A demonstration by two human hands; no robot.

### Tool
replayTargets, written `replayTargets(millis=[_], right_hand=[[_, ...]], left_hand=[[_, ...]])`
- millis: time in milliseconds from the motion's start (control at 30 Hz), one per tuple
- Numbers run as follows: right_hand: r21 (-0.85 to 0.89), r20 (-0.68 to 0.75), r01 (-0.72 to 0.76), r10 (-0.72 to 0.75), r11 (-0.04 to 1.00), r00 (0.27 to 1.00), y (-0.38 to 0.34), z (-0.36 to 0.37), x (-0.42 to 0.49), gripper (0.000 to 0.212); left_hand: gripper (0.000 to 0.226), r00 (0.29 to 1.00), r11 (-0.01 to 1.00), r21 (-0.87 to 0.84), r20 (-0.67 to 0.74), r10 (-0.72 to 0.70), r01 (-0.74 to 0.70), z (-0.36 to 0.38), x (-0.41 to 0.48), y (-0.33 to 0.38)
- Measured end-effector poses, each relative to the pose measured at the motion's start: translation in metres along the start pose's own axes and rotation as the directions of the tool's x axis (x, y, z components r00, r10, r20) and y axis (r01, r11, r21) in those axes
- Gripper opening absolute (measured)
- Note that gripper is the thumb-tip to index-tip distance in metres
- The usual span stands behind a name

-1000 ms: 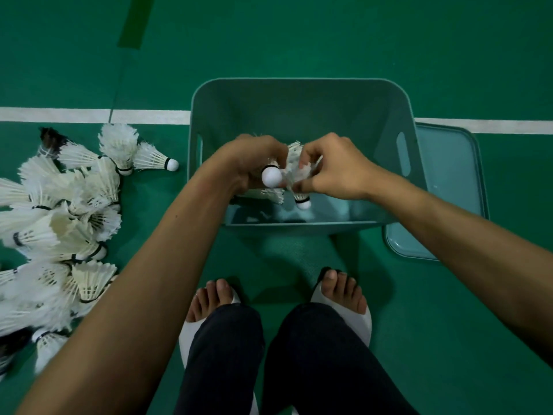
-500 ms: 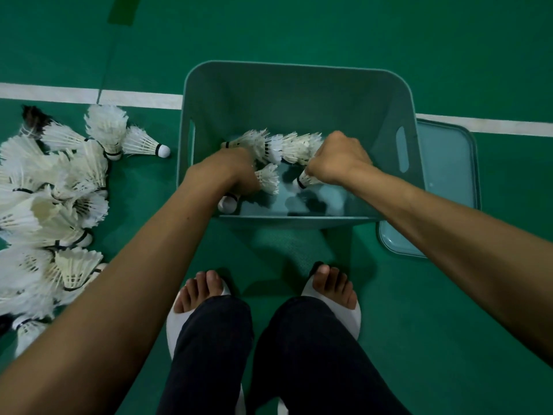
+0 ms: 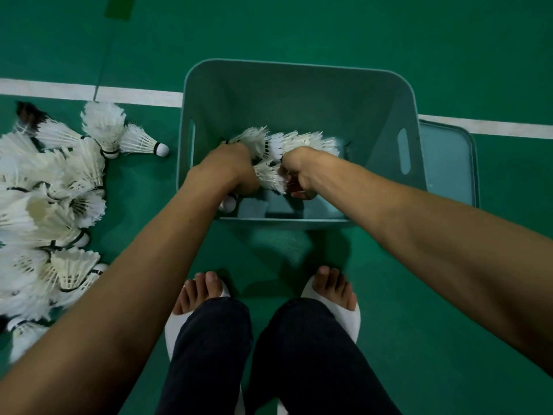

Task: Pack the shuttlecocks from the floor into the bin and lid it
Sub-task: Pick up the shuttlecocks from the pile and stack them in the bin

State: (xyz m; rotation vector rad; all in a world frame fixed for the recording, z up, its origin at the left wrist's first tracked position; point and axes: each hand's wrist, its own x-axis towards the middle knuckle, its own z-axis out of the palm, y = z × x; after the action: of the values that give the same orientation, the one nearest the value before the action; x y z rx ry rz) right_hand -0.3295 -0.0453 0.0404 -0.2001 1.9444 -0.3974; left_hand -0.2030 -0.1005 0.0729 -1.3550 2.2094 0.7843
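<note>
A teal bin [image 3: 299,94] stands on the green floor ahead of my feet. Both hands reach down inside it. My left hand [image 3: 230,172] grips a white feather shuttlecock [image 3: 266,178], whose cork [image 3: 226,203] shows below the hand. My right hand [image 3: 299,172] has its fingers curled on the feather end of that same shuttlecock. A row of shuttlecocks [image 3: 287,143] lies in the bin behind my hands. Several more shuttlecocks are heaped in a pile [image 3: 51,205] on the floor at the left. The bin's lid [image 3: 449,163] lies flat on the floor at the bin's right side.
A white court line [image 3: 89,92] crosses the floor behind the bin. My feet in white sandals [image 3: 344,313] stand just in front of the bin's near wall. Bare green floor lies to the right and beyond the bin.
Both hands have gone from rim height down into the bin, carrying shuttlecocks. A row of shuttlecocks now lies on the bin's bottom behind them.
</note>
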Motion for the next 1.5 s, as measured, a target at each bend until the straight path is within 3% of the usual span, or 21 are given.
replayTargets(millis=[133,233,367,433,500,567,667,767,867,933,1000,1067,1133,1233,1300,1400,1500], right_hand=[[0.012,-0.007,-0.026,0.026,1.0,1.0,-0.003,-0.002,0.004,0.014],[0.058,-0.07,0.048,-0.044,0.997,0.997,-0.004,-0.008,0.009,0.011],[0.082,-0.172,0.211,-0.194,0.974,0.966,-0.002,-0.024,0.004,0.024],[0.067,-0.162,0.302,-0.289,0.951,0.944,-0.002,-0.035,-0.01,0.015],[0.126,-0.066,0.435,-0.43,0.891,0.9,-0.001,-0.043,-0.03,0.008],[0.17,0.041,0.561,-0.574,0.811,0.818,0.002,-0.048,-0.045,0.026],[0.168,0.201,0.61,-0.633,0.774,0.748,0.005,-0.062,-0.051,0.036],[0.041,0.32,0.672,-0.647,0.739,0.692,0.006,-0.078,-0.053,0.018],[-0.007,0.258,0.654,-0.631,0.756,0.732,0.007,-0.088,-0.053,0.02],[-0.033,0.137,0.62,-0.611,0.784,0.78,0.006,-0.093,-0.053,0.012],[-0.211,-0.023,0.548,-0.565,0.809,0.825,0.005,-0.098,-0.051,0.012],[-0.507,-0.143,0.378,-0.508,0.775,0.849,0.007,-0.098,-0.052,0.016],[-0.634,-0.205,0.228,-0.446,0.739,0.871,0.013,-0.092,-0.052,0.021],[-0.566,-0.214,0.187,-0.363,0.803,0.907,0.018,-0.073,-0.043,0.016],[-0.466,-0.188,0.185,-0.302,0.865,0.935,0.019,-0.06,-0.031,0.001],[-0.366,-0.13,0.147,-0.207,0.919,0.97,0.014,-0.045,-0.014,0.016],[-0.239,-0.018,0.081,-0.088,0.968,0.996,0.008,-0.03,-0.006,0.008]], left_hand=[[0.026,1.0,1.0,-0.021,0.008,0.005,-0.005,0.001,0.002,-0.003],[0.024,0.997,0.996,-0.087,-0.073,0.004,-0.01,-0.001,0.005,-0.001],[0.021,0.99,0.92,-0.392,-0.138,-0.038,-0.019,-0.004,0.011,0.006],[0.027,0.986,0.815,-0.578,-0.153,-0.067,-0.034,-0.005,0.009,0.015],[0.035,0.99,0.658,-0.752,-0.112,-0.081,-0.032,-0.008,0.004,0.025],[0.039,1.0,0.461,-0.887,-0.021,-0.016,-0.011,-0.01,0.0,0.032],[0.033,0.993,0.324,-0.946,0.047,0.11,0.009,-0.011,-0.003,0.038],[0.029,0.965,0.19,-0.979,0.122,0.233,0.078,-0.012,-0.005,0.041],[0.012,0.936,0.082,-0.987,0.157,0.314,0.138,-0.013,-0.009,0.045],[0.026,0.97,0.169,-0.983,0.102,0.219,0.066,-0.012,-0.004,0.044],[0.036,0.999,0.439,-0.898,-0.04,0.019,-0.044,-0.01,0.003,0.037],[0.035,0.969,0.795,-0.598,-0.24,-0.051,-0.107,-0.008,0.007,0.027],[0.026,0.956,0.955,-0.285,-0.293,-0.009,-0.078,-0.01,0.003,0.019],[0.016,0.987,0.99,-0.139,-0.159,-0.022,-0.001,-0.01,-0.003,0.015],[0.022,0.999,0.993,-0.109,-0.023,-0.041,0.038,-0.007,-0.004,0.015],[0.032,0.994,0.996,-0.08,0.098,-0.038,0.046,-0.002,-0.001,0.016],[0.031,0.989,0.998,-0.054,0.149,-0.025,0.034,-0.001,0.002,0.013]])
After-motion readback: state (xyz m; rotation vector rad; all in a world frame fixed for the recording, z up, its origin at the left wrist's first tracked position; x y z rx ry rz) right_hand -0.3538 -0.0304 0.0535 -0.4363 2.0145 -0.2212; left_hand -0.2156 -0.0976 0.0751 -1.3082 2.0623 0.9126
